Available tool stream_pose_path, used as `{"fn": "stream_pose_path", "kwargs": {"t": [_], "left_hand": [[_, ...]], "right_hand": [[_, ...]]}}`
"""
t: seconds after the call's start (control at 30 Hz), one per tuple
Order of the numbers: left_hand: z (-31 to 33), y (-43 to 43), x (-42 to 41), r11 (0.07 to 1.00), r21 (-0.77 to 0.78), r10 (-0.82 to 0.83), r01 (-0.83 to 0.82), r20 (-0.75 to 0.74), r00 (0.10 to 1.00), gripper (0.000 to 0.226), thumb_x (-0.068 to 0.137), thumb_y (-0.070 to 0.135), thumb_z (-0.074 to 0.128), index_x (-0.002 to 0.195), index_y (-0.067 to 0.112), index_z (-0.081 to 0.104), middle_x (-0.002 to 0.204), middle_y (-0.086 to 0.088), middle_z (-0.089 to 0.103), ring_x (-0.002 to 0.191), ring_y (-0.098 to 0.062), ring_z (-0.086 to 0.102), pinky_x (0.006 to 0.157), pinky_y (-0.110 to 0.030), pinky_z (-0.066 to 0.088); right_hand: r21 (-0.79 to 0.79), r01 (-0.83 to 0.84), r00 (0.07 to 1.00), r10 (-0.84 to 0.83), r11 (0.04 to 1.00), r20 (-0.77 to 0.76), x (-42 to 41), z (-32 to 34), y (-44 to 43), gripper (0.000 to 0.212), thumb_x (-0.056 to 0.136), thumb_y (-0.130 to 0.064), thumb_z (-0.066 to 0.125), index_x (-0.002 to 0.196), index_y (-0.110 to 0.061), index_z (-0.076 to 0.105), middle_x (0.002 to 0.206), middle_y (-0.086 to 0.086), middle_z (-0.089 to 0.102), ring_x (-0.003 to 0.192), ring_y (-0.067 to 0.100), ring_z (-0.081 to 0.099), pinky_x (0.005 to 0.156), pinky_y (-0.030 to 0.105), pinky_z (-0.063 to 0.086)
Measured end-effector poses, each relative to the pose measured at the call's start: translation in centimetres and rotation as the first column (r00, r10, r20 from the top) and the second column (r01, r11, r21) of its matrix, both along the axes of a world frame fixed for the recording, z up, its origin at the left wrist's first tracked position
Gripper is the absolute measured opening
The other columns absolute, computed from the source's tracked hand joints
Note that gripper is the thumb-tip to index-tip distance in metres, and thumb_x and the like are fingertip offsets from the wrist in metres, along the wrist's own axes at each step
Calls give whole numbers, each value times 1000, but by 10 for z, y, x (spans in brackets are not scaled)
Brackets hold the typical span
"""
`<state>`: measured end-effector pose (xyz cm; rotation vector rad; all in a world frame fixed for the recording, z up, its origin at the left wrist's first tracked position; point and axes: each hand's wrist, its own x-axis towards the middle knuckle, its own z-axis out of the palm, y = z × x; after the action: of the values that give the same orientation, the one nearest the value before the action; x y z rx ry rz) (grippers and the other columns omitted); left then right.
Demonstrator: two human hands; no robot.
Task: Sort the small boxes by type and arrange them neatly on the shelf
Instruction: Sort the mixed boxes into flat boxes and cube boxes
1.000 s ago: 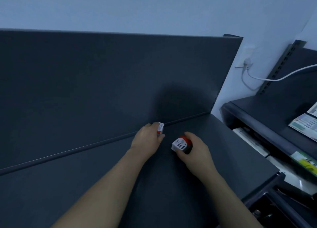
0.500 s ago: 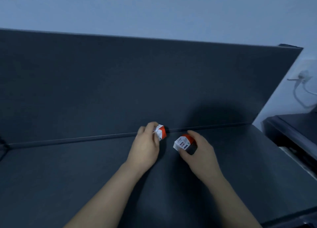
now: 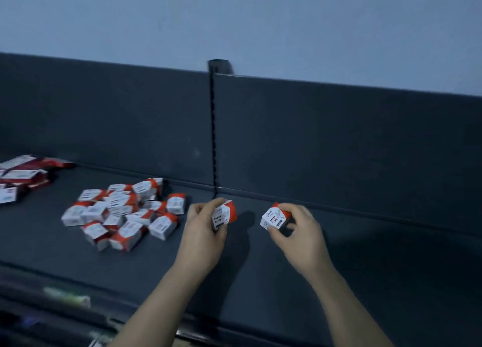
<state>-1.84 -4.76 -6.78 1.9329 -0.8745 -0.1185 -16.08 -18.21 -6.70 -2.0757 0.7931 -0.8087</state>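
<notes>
While the view a moment ago took in only a bare stretch of shelf, it now sits further left, so the unsorted stock shows for the first time. Both boxes have also come up and turned. They were held low against the foot of the back panel, and now their printed faces point at the camera, each reading "PAPER CLIPS" with a 3.

The left hand has its grip pinched on the left box, thumb on the near side and fingers wrapped behind. The right hand pinches the right box between thumb and fingertips. Both boxes seem to be off the shelf surface, near the slotted post, a short way apart from each other.

To my eye the two labels are being checked against each other, and they match. That would make them one type that belongs together, and no neat row shows yet on this stretch.

Counted:
- two boxes in hand, one per hand
- a loose pile of the same kind of red and white box to the left, lying at all angles, roughly sixteen (overlap and blur stop an exact count)
- about four or five larger flat packs at the far left edge, partly cut off

Most of the sorting looks undone.
</notes>
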Motion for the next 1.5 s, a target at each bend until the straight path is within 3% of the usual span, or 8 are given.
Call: {"fn": "stream_pose_path", "kwargs": {"t": [0.1,0.37,0.57,0.7,1.03,1.13,1.37,1.5], "left_hand": [[2,50,43,994,26,101,-103,66,993,43,86,14,65,125,22,49,116,4,47,95,-7,46,80,-14,33],[9,112,130,953,180,209,-244,196,958,44,87,30,64,127,19,48,118,-4,61,111,-25,52,89,-41,46],[11,92,165,934,258,197,-249,211,958,51,86,33,67,132,22,49,130,-4,47,114,-24,50,89,-34,45],[8,72,181,929,288,174,-234,218,960,53,84,40,68,131,23,51,126,-4,51,107,-22,54,88,-37,49],[-1,53,208,916,358,101,-182,233,967,50,84,39,65,129,24,51,121,-1,62,109,-22,58,89,-40,49],[-1,64,212,937,302,101,-174,244,965,47,86,40,61,129,22,53,120,0,61,109,-21,57,89,-35,47],[4,126,236,957,200,143,-210,308,941,44,89,38,56,130,21,54,128,1,58,115,-21,53,97,-34,42],[10,184,268,950,198,153,-240,375,914,43,90,36,55,130,19,54,128,0,59,115,-22,54,96,-34,40]], "right_hand": [[-12,-57,998,57,998,10,48,-1,40,36,78,-11,71,100,-36,59,112,-17,49,93,-7,57,81,9,47],[-5,-159,982,158,987,-105,134,-1,93,36,79,-7,69,108,-27,60,112,-12,48,89,-7,52,71,-1,39],[-35,-177,971,169,984,-171,177,-2,89,41,80,-12,71,117,-25,59,113,-16,51,97,-1,50,68,-1,35],[-2,-159,967,156,987,-202,199,-5,80,44,82,-14,70,123,-24,57,114,-16,51,95,-2,46,66,0,33],[68,-186,952,197,980,-234,225,-19,73,65,79,-24,73,138,-22,45,134,-9,48,119,6,47,96,20,41],[8,-169,961,167,986,-220,229,-14,77,62,84,-29,69,140,-22,44,141,-9,45,128,7,43,103,23,39],[-157,-164,971,131,974,-201,262,9,117,47,90,-25,62,135,-18,50,138,-7,49,125,8,47,98,14,32],[-188,-183,968,143,965,-204,297,16,163,49,91,-26,60,138,-18,48,143,-6,46,130,10,44,101,16,31]]}}
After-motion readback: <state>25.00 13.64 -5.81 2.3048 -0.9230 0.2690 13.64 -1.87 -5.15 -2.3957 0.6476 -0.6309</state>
